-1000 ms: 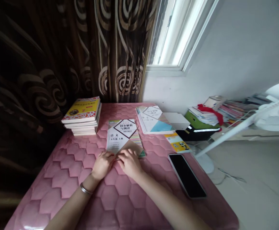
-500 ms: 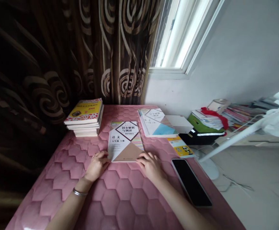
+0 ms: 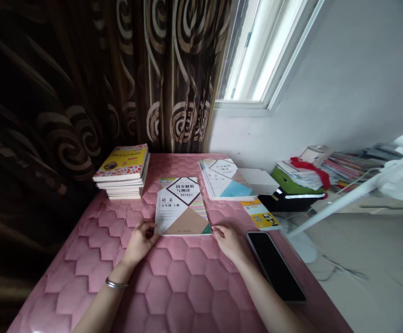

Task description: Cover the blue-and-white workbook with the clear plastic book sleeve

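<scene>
A closed workbook (image 3: 181, 206) with a white cover and a dark diamond title lies flat in the middle of the pink quilted table (image 3: 174, 286). My left hand (image 3: 139, 241) rests at the book's near left corner, fingers loosely curled and touching its edge. My right hand (image 3: 229, 241) lies on the table just past the book's near right corner, fingers spread and holding nothing. A metal bracelet (image 3: 115, 283) sits on my left wrist.
A stack of books (image 3: 122, 172) with a yellow cover stands at the back left. Another pile of workbooks (image 3: 224, 178) lies back right, beside a white box (image 3: 259, 180) and a yellow booklet (image 3: 261, 214). A black phone (image 3: 275, 265) lies by my right hand. A patterned curtain (image 3: 83, 78) hangs behind.
Both hands have moved apart from the middle of the book's near edge to its two near corners. The book's lower cover, covered before, now shows in full.
</scene>
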A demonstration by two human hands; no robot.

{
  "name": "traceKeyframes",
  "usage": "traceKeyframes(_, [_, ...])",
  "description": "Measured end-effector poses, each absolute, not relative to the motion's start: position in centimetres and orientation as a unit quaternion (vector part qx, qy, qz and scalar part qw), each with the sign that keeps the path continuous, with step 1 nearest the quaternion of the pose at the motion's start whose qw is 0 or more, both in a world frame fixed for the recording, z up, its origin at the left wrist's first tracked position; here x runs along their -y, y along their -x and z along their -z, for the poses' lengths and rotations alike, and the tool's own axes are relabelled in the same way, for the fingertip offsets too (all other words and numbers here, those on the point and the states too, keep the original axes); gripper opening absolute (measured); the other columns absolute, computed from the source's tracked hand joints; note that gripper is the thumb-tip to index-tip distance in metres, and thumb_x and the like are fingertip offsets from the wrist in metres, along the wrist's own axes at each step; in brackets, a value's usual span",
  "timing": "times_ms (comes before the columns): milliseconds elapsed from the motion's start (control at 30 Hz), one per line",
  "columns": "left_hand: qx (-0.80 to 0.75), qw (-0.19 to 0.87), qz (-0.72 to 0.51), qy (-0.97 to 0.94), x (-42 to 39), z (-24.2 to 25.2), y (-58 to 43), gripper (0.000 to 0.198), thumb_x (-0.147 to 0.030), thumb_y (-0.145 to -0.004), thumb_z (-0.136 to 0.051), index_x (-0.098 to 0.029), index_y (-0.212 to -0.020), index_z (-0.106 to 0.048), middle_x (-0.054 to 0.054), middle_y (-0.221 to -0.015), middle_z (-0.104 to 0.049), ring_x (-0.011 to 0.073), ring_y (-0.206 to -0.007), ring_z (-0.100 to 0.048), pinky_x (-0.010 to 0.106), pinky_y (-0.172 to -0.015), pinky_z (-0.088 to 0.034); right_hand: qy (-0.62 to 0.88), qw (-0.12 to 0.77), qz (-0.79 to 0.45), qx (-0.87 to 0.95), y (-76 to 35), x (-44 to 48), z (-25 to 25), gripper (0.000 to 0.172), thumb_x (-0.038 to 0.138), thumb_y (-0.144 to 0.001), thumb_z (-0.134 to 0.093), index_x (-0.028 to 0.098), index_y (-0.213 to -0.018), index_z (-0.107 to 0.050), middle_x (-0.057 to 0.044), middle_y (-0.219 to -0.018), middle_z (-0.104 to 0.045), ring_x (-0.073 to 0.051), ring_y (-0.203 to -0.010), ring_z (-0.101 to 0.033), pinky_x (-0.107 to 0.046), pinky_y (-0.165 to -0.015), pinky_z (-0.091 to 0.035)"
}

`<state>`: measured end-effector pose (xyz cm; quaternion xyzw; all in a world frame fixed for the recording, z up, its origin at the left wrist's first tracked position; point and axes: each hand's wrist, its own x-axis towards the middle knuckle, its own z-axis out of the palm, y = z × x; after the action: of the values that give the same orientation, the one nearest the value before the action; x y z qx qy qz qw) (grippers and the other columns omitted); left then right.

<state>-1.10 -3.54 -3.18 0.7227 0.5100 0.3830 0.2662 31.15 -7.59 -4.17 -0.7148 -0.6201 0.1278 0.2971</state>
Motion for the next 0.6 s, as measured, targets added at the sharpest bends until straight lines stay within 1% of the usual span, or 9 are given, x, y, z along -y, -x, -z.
traceKeyframes(67, [-0.561,0.311,-0.374,-0.670,3.2,3.0,0.8,0.016,-0.026,-0.076,-0.062,-0.018,-0.089,-0.063,0.005,-0.093,-0.067,0.0160,-0.075,-0.068,0.028,-0.070,-0.057,0.727,0.269,-0.187,0.603,-30.9,6.7,3.7,0.032,0.035,-0.086,-0.047,0.022,-0.064,-0.067,-0.004,-0.067,-0.069,-0.016,-0.059,-0.063,-0.024,-0.052,-0.039])
traceKeyframes(100, [-0.584,0.326,-0.370,-0.645,2.9,2.8,0.6,0.014,-0.024,-0.075,-0.062,-0.018,-0.088,-0.061,0.004,-0.088,-0.069,0.0164,-0.075,-0.069,0.028,-0.070,-0.056,0.726,0.265,-0.218,0.596,-30.8,6.2,3.5,0.034,0.037,-0.085,-0.049,0.021,-0.058,-0.063,-0.003,-0.059,-0.067,-0.017,-0.056,-0.062,-0.024,-0.050,-0.038])
traceKeyframes(133, [-0.601,0.339,-0.364,-0.625,2.7,2.7,0.4,0.014,-0.023,-0.074,-0.062,-0.019,-0.087,-0.060,0.003,-0.085,-0.071,0.0169,-0.076,-0.069,0.027,-0.070,-0.056,0.722,0.272,-0.251,0.585,-30.7,5.7,3.4,0.033,0.037,-0.082,-0.052,0.020,-0.054,-0.060,-0.003,-0.054,-0.064,-0.017,-0.055,-0.061,-0.023,-0.049,-0.037])
traceKeyframes(200, [-0.627,0.356,-0.352,-0.597,2.2,2.2,0.1,0.016,-0.022,-0.073,-0.065,-0.019,-0.087,-0.057,0.003,-0.083,-0.073,0.0178,-0.077,-0.070,0.027,-0.069,-0.055,0.714,0.300,-0.312,0.550,-30.6,4.9,3.3,0.027,0.034,-0.077,-0.057,0.020,-0.054,-0.059,-0.001,-0.051,-0.063,-0.016,-0.053,-0.061,-0.022,-0.048,-0.038])
traceKeyframes(333, [-0.651,0.359,-0.321,-0.586,2.0,1.5,-0.4,0.028,-0.020,-0.073,-0.068,-0.018,-0.095,-0.051,0.005,-0.084,-0.073,0.0182,-0.077,-0.070,0.026,-0.067,-0.053,0.698,0.344,-0.393,0.491,-30.7,4.6,3.4,0.017,0.032,-0.073,-0.060,0.019,-0.063,-0.062,0.002,-0.049,-0.061,-0.014,-0.048,-0.060,-0.020,-0.043,-0.039])
traceKeyframes(433, [-0.633,0.302,-0.317,-0.639,2.4,1.6,-0.8,0.024,-0.013,-0.074,-0.064,-0.018,-0.095,-0.052,0.005,-0.088,-0.071,0.0166,-0.078,-0.069,0.027,-0.070,-0.052,0.676,0.381,-0.445,0.448,-30.9,5.5,3.5,0.011,0.029,-0.073,-0.059,0.019,-0.074,-0.064,0.001,-0.054,-0.063,-0.013,-0.047,-0.060,-0.019,-0.040,-0.039])
traceKeyframes(533, [-0.610,0.256,-0.310,-0.683,2.9,1.9,-1.0,0.022,-0.014,-0.074,-0.063,-0.018,-0.093,-0.056,0.006,-0.091,-0.069,0.0169,-0.079,-0.067,0.029,-0.073,-0.051,0.665,0.403,-0.465,0.423,-30.8,6.5,3.7,0.014,0.025,-0.070,-0.061,0.019,-0.083,-0.063,0.000,-0.065,-0.067,-0.012,-0.049,-0.061,-0.018,-0.039,-0.041])
traceKeyframes(600, [-0.609,0.285,-0.308,-0.673,2.9,2.1,-0.8,0.022,-0.015,-0.073,-0.064,-0.017,-0.094,-0.056,0.006,-0.090,-0.068,0.0167,-0.077,-0.066,0.029,-0.072,-0.052,0.665,0.408,-0.469,0.414,-30.6,6.7,3.7,0.017,0.022,-0.067,-0.063,0.020,-0.084,-0.062,0.001,-0.070,-0.067,-0.011,-0.048,-0.060,-0.018,-0.037,-0.041])
